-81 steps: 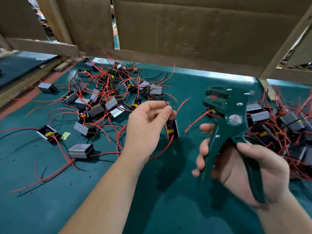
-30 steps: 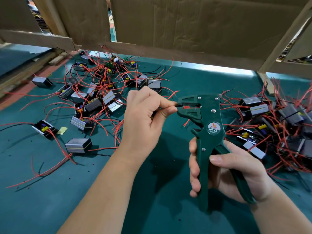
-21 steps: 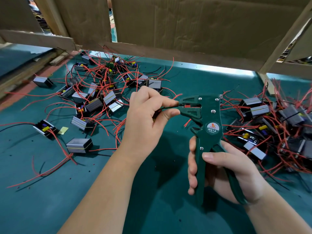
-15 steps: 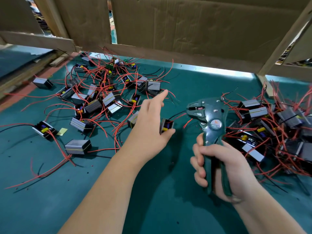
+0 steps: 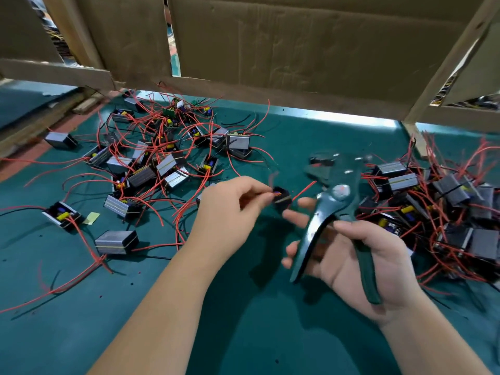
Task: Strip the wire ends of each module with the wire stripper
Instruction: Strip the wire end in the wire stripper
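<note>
My left hand (image 5: 230, 212) pinches the red wire of a small black module (image 5: 282, 198) that hangs blurred just right of its fingertips, above the green mat. My right hand (image 5: 359, 261) holds the dark green wire stripper (image 5: 335, 209) by its handles, which are spread apart; its index and middle fingers stretch out toward the module. The stripper's jaws point up and left, clear of the wire.
A heap of modules with red and black wires (image 5: 151, 163) covers the mat at the left and centre back. A second heap (image 5: 443, 209) lies at the right. Cardboard walls (image 5: 297, 44) and a wooden frame close off the back.
The wire came out of the stripper's jaws. My left hand dropped, then lifted again, pinching the module's wire. My right hand loosened and the stripper's handles spread apart.
</note>
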Demonstrator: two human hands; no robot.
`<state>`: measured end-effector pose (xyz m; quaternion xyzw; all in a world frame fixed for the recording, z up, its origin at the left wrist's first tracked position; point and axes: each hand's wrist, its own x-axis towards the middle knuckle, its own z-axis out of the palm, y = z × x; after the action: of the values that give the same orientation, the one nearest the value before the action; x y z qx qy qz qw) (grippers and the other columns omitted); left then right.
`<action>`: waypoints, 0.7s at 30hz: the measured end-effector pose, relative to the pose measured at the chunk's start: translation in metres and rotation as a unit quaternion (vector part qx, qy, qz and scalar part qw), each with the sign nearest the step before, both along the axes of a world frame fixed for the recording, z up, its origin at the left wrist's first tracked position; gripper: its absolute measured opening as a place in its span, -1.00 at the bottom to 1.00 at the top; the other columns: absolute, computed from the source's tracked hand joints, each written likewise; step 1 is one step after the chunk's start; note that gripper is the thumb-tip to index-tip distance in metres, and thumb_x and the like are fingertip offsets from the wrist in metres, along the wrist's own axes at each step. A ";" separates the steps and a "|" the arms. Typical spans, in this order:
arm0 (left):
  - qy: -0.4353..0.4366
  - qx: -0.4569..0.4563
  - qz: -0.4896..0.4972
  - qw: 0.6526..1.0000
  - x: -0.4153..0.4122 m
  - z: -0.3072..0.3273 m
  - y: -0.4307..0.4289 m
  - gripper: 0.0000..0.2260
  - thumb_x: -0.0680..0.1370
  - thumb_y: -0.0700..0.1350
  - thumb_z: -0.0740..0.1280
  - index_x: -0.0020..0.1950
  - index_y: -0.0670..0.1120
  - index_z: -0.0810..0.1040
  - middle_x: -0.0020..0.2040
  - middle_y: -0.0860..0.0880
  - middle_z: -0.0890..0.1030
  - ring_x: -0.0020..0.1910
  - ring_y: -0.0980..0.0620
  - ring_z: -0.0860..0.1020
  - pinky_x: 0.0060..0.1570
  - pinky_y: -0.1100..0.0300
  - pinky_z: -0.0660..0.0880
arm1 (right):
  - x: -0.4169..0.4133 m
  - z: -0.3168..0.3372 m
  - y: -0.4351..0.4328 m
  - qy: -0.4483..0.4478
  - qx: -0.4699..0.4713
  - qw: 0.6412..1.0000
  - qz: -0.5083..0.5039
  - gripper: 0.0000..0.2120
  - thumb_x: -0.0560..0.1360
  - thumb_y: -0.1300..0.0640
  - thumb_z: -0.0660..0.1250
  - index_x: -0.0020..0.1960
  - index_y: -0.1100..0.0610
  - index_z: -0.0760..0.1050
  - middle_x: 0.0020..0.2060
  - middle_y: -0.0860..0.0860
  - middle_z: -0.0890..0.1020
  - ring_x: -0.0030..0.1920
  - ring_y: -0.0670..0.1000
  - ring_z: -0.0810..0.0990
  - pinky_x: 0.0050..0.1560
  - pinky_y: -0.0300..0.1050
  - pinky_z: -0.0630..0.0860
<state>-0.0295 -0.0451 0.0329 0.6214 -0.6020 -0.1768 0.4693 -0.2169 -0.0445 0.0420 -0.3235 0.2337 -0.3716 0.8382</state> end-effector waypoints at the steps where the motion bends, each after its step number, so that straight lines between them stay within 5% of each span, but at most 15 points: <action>1: 0.009 0.001 -0.033 0.999 -0.002 0.001 0.001 -0.92 0.47 -0.21 0.45 -0.12 -0.03 0.69 -0.28 0.20 0.63 -0.26 0.35 0.54 -0.19 0.52 0.37 | 0.000 0.000 0.001 -0.004 0.010 0.999 0.031 -0.26 0.12 0.12 0.56 0.26 0.30 0.49 0.18 0.30 0.54 -0.20 0.26 0.60 -0.11 0.26 0.57; 5: 0.081 -0.005 -0.108 0.991 -0.005 0.005 0.006 -0.86 0.46 -0.21 0.46 -0.13 0.04 0.68 -0.22 0.15 0.69 -0.19 0.21 0.63 -0.11 0.35 0.51 | 0.006 0.001 0.003 0.035 -0.040 0.998 0.022 -0.33 0.20 0.26 0.45 0.30 0.34 0.42 -0.02 0.33 0.55 -0.23 0.29 0.59 -0.15 0.30 0.54; 8: 0.101 -0.034 -0.118 0.987 -0.003 0.009 0.008 -0.87 0.44 -0.13 0.45 -0.15 0.12 0.66 -0.23 0.19 0.68 -0.23 0.25 0.60 -0.15 0.41 0.46 | 0.003 0.002 0.003 0.069 -0.086 0.993 -0.036 -0.40 0.23 0.40 0.23 0.29 0.31 0.42 -0.19 0.32 0.58 -0.24 0.28 0.61 -0.17 0.26 0.56; 12: 0.100 -0.012 -0.139 0.985 -0.009 0.008 0.009 -0.85 0.45 -0.18 0.47 -0.16 0.10 0.65 -0.18 0.17 0.68 -0.16 0.25 0.61 -0.08 0.37 0.48 | -0.003 0.010 0.002 0.006 -0.097 0.995 0.017 -0.41 0.19 0.36 0.28 0.23 0.31 0.49 -0.11 0.31 0.56 -0.21 0.31 0.59 -0.13 0.33 0.51; 17: -0.041 -0.008 -0.145 0.989 -0.010 0.003 0.009 -0.83 0.38 -0.16 0.37 -0.28 0.12 0.52 -0.27 0.13 0.56 -0.20 0.18 0.53 -0.12 0.30 0.42 | -0.004 0.005 -0.001 0.092 -0.048 0.993 0.059 -0.47 0.24 0.40 0.18 0.21 0.39 0.44 -0.16 0.35 0.53 -0.24 0.32 0.57 -0.16 0.32 0.53; 21: -0.013 0.011 -0.117 0.993 -0.004 0.004 0.009 -0.84 0.36 -0.21 0.26 -0.28 -0.03 0.62 -0.25 0.08 0.59 -0.16 0.16 0.54 -0.09 0.35 0.39 | -0.006 0.003 -0.003 0.122 -0.001 0.991 0.059 -0.45 0.18 0.39 0.15 0.17 0.43 0.45 -0.02 0.35 0.55 -0.25 0.34 0.57 -0.20 0.28 0.54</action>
<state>-0.0331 -0.0358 0.0373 0.5541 -0.6744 -0.2289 0.4310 -0.2230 -0.0474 0.0452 -0.3803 0.3149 -0.2794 0.8235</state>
